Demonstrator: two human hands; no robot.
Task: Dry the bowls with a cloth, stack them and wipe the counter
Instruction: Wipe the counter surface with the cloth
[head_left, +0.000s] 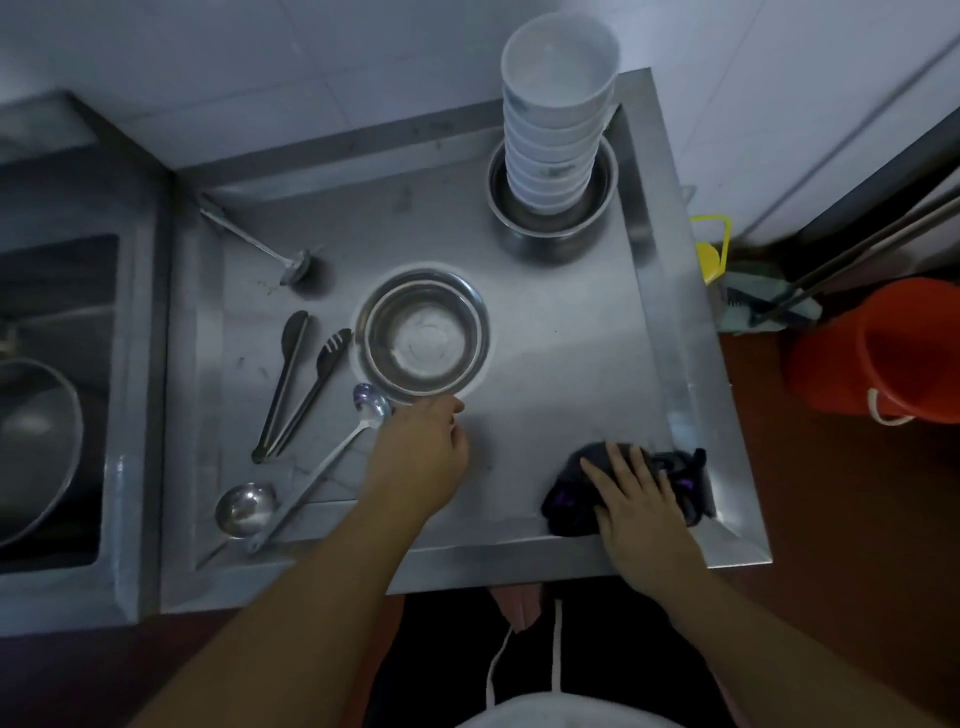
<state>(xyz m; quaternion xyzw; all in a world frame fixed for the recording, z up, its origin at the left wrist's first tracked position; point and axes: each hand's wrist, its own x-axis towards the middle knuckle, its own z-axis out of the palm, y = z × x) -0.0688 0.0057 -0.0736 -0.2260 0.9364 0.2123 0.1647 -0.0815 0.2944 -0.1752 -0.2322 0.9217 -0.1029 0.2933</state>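
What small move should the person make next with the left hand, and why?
Probably close the left hand on the near rim of the steel bowl and lift it. That bowl stands alone, apart from the white bowl stack, and the fingers already reach its rim. The right hand presses the dark cloth flat, ready for drying.

Kitchen corner, dim light, viewed from above.
White tiled wall (322, 62) runs behind a steel surface (571, 332) with a raised rim. A steel sink (57, 395) adjoins it on the left. The floor (841, 519) is reddish-brown. An orange bucket (878, 348) stands on the floor at right, near long handles (857, 249) leaning by the wall and a yellow object (710, 249).
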